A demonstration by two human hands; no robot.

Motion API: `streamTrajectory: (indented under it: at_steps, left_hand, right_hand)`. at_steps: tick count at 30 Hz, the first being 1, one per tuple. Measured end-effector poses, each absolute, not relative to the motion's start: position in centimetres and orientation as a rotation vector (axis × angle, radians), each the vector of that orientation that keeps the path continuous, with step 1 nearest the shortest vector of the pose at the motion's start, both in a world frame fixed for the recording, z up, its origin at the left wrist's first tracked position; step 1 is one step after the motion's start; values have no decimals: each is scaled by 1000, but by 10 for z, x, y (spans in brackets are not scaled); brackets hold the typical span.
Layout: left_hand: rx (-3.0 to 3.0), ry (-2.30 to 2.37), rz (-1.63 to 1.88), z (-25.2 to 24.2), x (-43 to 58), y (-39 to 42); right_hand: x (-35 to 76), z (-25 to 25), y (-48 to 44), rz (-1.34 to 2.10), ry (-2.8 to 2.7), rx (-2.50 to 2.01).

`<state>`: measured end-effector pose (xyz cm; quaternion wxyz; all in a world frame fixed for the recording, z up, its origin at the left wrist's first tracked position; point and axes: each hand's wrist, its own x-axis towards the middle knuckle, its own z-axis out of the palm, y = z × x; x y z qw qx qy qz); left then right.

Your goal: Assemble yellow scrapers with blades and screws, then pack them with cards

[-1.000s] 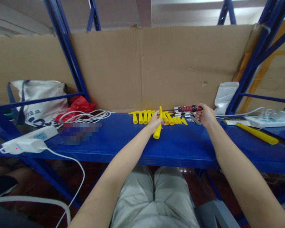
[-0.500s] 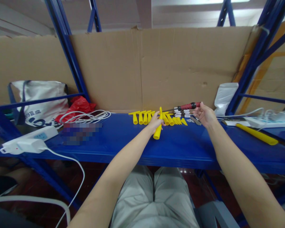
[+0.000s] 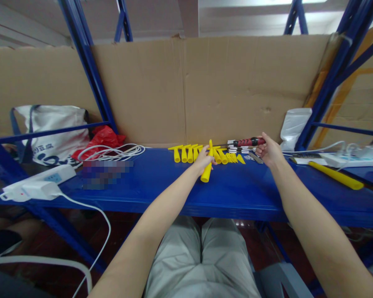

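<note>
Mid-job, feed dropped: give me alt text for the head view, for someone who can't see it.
Seated at a blue metal shelf, a person holds a yellow cone in the left hand and a red-handled screwdriver in the right hand, its shaft pointing toward the cone. More yellow cones lie in a row behind, before a cardboard backing.

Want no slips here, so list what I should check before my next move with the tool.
1. Left hand grips tube: ok.
2. Right hand closed on tool handle: ok.
3. Tool tip on the tube: cannot tell, too small.
4. Left hand clear of the tool's shaft: cannot tell.
5. Yellow pieces in a row behind the tube: ok.
</note>
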<state>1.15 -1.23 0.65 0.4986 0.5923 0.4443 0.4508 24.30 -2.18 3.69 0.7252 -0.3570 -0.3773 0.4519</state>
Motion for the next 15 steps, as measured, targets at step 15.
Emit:
streamTrajectory:
  at_steps: [15]
  left_hand:
    - [1422, 1065, 1095, 5, 13, -10]
  right_hand:
    - [240, 42, -24, 1005, -752, -768]
